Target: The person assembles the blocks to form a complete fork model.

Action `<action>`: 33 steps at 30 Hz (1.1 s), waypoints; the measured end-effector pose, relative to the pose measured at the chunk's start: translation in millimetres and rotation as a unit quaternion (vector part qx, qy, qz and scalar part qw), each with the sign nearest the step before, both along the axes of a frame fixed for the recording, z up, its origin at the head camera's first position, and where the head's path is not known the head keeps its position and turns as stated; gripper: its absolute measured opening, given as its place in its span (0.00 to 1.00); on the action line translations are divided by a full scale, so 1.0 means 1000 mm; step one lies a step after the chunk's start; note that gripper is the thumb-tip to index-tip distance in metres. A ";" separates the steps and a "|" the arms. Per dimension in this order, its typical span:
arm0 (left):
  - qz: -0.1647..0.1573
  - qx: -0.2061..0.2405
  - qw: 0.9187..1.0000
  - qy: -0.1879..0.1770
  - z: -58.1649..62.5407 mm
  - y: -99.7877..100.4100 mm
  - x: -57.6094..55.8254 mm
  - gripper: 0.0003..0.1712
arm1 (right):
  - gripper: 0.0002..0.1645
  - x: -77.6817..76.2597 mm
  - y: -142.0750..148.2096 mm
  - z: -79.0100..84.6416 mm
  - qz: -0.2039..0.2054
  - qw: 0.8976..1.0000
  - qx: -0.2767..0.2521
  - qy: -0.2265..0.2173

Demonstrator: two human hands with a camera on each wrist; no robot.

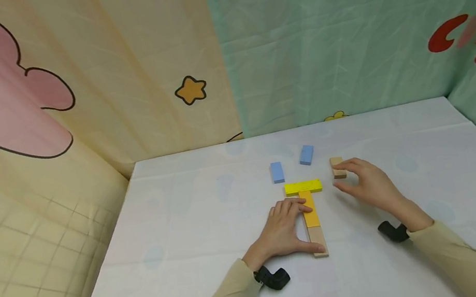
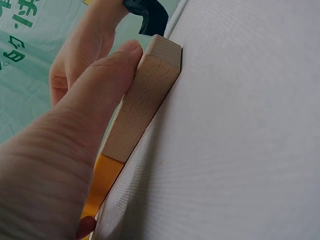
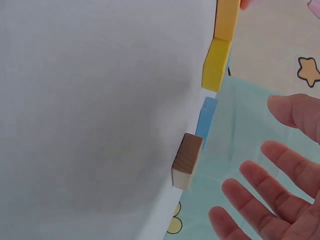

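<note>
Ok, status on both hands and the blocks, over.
Left hand touching orange block and near wooden block. Right hand at far wooden block, fingers spread, no grip. Nothing visible blocking it.

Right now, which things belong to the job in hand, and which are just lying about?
Likely the job:
yellow block
orange block
end wooden block, touching left hand
loose wooden block, near right hand

Apparently lying about:
nearer blue block
farther blue block
</note>
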State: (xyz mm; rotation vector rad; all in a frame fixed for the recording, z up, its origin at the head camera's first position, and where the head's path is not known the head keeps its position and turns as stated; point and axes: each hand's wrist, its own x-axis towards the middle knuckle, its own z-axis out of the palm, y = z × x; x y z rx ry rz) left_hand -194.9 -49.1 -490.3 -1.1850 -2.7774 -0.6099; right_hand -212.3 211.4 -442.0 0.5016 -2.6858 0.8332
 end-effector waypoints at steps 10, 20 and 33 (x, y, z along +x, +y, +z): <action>0.002 0.000 1.000 -0.003 0.002 -0.001 0.000 0.49 | 0.28 -0.015 0.003 0.003 -0.030 0.999 0.005 -0.040; 0.002 0.003 1.000 -0.004 0.002 0.000 0.000 0.49 | 0.36 -0.028 0.009 0.004 -0.037 0.992 -0.007 -0.120; 0.001 0.002 1.000 -0.009 0.002 0.000 0.001 0.49 | 0.41 -0.038 0.011 0.000 -0.028 0.986 0.026 -0.163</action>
